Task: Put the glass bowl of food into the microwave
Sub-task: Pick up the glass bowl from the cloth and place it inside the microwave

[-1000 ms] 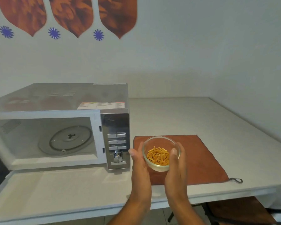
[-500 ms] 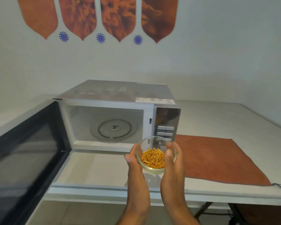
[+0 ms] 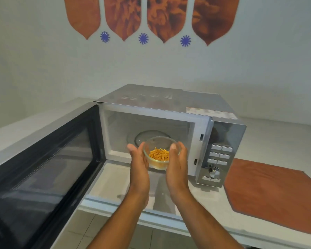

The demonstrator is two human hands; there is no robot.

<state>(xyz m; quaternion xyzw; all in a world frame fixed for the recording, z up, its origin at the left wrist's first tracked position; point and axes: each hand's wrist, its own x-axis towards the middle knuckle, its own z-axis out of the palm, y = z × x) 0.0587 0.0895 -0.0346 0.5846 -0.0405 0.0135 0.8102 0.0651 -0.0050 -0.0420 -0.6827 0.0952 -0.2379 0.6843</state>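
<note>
bowl: small clear glass bowl (image 3: 161, 153) with short orange food sticks (image 3: 159, 154) piled in its bottom, held in the air just in front of the oven's open mouth, above the counter edge, not yet inside
left hand: left hand (image 3: 139, 164) pressed flat against the bowl's left side, fingers pointing up and forward, grasping the bowl
right hand: right hand (image 3: 177, 164) cupping the bowl's right side, thumb tip at the rim, grasping the bowl
microwave: silver box-shaped microwave (image 3: 169, 112) on the white counter (image 3: 269, 141), cavity open and white inside
turntable: round glass plate (image 3: 151, 135) on the cavity floor, partly hidden behind the bowl
door: dark-windowed door (image 3: 43, 168) swung wide to the left
controls: mirrored button panel (image 3: 220, 155) with a dial on the oven's right
cloth: flat rust-orange cloth (image 3: 273, 196) on the counter just right of the oven
</note>
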